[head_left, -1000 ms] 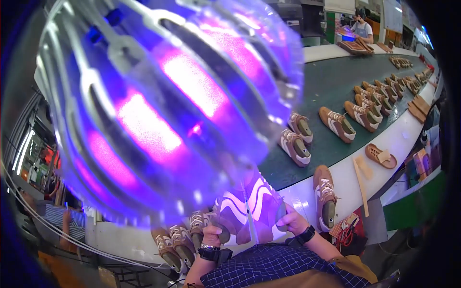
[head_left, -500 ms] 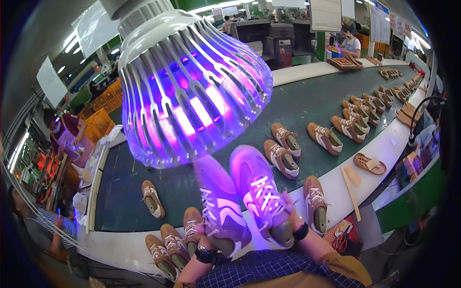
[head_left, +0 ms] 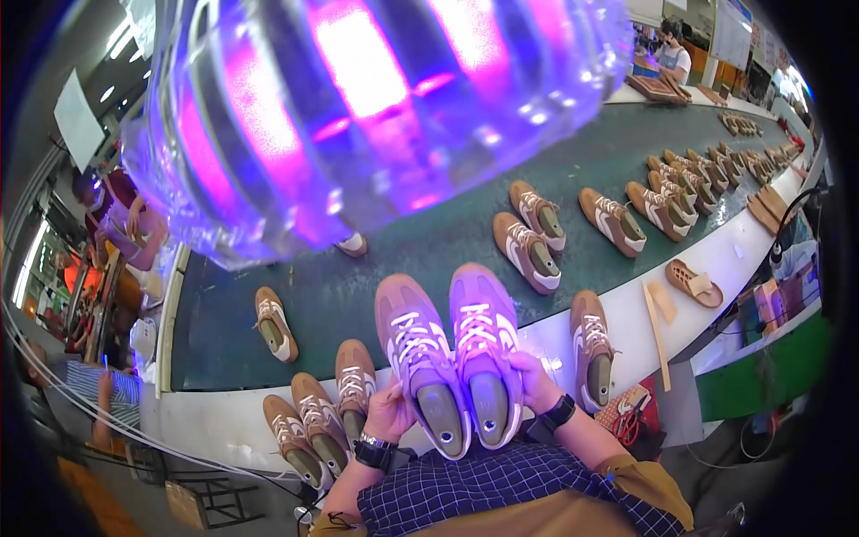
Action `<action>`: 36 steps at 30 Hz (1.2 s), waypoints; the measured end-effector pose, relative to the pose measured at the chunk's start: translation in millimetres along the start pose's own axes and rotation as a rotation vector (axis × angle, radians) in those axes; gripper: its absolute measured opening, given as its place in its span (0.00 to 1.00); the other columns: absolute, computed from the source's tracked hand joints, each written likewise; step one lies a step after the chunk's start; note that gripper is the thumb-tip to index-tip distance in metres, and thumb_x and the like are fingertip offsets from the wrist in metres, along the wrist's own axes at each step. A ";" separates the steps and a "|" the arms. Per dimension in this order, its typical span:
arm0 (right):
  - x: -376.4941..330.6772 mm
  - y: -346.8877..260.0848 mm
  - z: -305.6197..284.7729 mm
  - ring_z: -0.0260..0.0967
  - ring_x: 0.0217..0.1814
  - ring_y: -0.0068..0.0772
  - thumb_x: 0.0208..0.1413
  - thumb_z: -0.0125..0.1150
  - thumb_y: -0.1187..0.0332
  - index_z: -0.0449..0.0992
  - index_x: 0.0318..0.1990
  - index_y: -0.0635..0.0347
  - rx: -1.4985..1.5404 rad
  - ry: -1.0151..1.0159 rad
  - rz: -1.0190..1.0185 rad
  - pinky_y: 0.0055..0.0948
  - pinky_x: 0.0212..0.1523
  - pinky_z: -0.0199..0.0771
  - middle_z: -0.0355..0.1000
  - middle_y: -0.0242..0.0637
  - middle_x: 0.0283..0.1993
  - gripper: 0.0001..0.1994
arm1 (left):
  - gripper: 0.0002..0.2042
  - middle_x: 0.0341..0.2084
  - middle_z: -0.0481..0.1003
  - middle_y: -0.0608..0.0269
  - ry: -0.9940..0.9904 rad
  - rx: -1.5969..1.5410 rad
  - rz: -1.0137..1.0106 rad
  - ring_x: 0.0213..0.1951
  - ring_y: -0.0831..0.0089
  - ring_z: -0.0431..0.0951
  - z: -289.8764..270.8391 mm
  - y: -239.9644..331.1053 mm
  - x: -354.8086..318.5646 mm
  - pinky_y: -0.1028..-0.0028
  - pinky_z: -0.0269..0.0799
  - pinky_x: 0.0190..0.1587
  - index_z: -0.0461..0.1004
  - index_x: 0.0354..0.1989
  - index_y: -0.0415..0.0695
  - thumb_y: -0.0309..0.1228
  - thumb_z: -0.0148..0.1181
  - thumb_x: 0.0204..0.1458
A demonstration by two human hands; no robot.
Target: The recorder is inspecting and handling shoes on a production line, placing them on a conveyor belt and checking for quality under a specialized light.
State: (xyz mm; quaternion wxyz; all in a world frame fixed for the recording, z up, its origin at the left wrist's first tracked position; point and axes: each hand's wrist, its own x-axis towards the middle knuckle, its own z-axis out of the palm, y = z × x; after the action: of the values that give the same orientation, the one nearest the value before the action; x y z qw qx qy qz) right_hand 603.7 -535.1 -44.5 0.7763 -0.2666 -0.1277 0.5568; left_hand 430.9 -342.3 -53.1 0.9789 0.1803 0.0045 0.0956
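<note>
A: What has moved since the earlier frame?

B: The lamp [head_left: 376, 116] now fills the upper field, much nearer the camera. The pair of shoes [head_left: 452, 358] sits lower, toes pointing away, glowing violet beneath it.

A: State of the grip?

B: The left hand [head_left: 389, 413] is closed around the heel of the left shoe, the right hand [head_left: 534, 383] around the heel of the right one. The two shoes touch side by side, held above the white ledge [head_left: 716, 259] just short of the belt [head_left: 429, 242].

A: Counts?

B: Held: two shoes. Left of the grip on the ledge: three tan shoes [head_left: 327, 412]. Right of it: one tan shoe [head_left: 593, 347]. Beyond the grip on the belt: one lone shoe [head_left: 273, 322] to the left, one pair [head_left: 530, 234] just beyond to the right, then further pairs running to the far right, too small to count.

A: Packages, labels, signs?

B: A red patterned bag [head_left: 633, 413] lies right of the grip, beyond the lone ledge shoe. One flat tan sole [head_left: 693, 282] and a pale stick [head_left: 656, 322] lie farther right. White rectangular signs [head_left: 732, 36] hang at the far upper right; a white panel [head_left: 76, 121] hangs upper left.
</note>
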 end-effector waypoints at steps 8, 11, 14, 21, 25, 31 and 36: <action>0.0 -39.2 19.7 0.66 0.55 0.38 0.51 0.54 0.64 0.61 0.57 0.67 0.119 0.005 -0.258 0.38 0.60 0.62 0.67 0.45 0.53 0.26 | 0.25 0.51 0.68 0.50 0.071 -0.080 0.192 0.55 0.58 0.68 27.0 20.0 32.3 0.60 0.60 0.61 0.61 0.56 0.36 0.25 0.56 0.48; -9.7 -38.1 30.8 0.66 0.55 0.40 0.49 0.58 0.66 0.59 0.58 0.66 0.088 0.102 -0.359 0.41 0.59 0.63 0.66 0.44 0.54 0.28 | 0.24 0.52 0.68 0.52 0.126 -0.025 0.287 0.55 0.59 0.68 29.2 17.7 28.5 0.60 0.60 0.60 0.61 0.56 0.38 0.25 0.56 0.48; -10.9 -25.6 36.9 0.67 0.53 0.36 0.53 0.56 0.63 0.61 0.56 0.59 0.089 0.220 -0.482 0.39 0.56 0.67 0.68 0.36 0.52 0.23 | 0.24 0.50 0.70 0.58 0.237 -0.017 0.290 0.53 0.62 0.69 25.0 8.4 24.3 0.62 0.62 0.59 0.63 0.56 0.41 0.26 0.57 0.47; -10.2 -1.8 32.4 0.69 0.51 0.34 0.55 0.54 0.58 0.62 0.56 0.56 0.066 0.395 -0.435 0.41 0.50 0.73 0.69 0.35 0.51 0.23 | 0.23 0.49 0.70 0.60 0.492 -0.035 0.353 0.53 0.63 0.69 18.6 -2.4 20.1 0.60 0.65 0.56 0.64 0.54 0.44 0.29 0.59 0.48; -8.3 4.5 33.0 0.71 0.46 0.29 0.54 0.55 0.56 0.66 0.51 0.55 0.077 0.393 -0.450 0.31 0.42 0.73 0.71 0.33 0.46 0.20 | 0.23 0.49 0.70 0.60 0.505 0.001 0.369 0.52 0.63 0.69 20.5 -3.9 19.4 0.59 0.66 0.56 0.64 0.54 0.45 0.31 0.58 0.49; -7.8 6.1 31.2 0.71 0.43 0.27 0.55 0.54 0.56 0.66 0.50 0.55 0.052 0.430 -0.451 0.27 0.37 0.72 0.71 0.32 0.44 0.20 | 0.22 0.49 0.70 0.60 0.544 -0.019 0.382 0.52 0.63 0.69 19.2 -2.9 19.9 0.59 0.66 0.56 0.64 0.55 0.45 0.31 0.58 0.49; -7.6 6.9 32.9 0.70 0.47 0.30 0.55 0.55 0.57 0.66 0.51 0.57 0.108 0.379 -0.455 0.32 0.44 0.72 0.70 0.34 0.46 0.20 | 0.23 0.50 0.70 0.60 0.521 -0.015 0.378 0.53 0.62 0.69 17.4 -2.7 20.6 0.58 0.66 0.56 0.64 0.55 0.45 0.31 0.58 0.49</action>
State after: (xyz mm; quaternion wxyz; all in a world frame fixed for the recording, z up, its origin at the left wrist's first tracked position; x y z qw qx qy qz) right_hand 579.3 -531.7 -20.4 0.9041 -0.2888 -0.0074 0.3150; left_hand 452.3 -347.1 -37.3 0.9111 0.1401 0.2208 0.3188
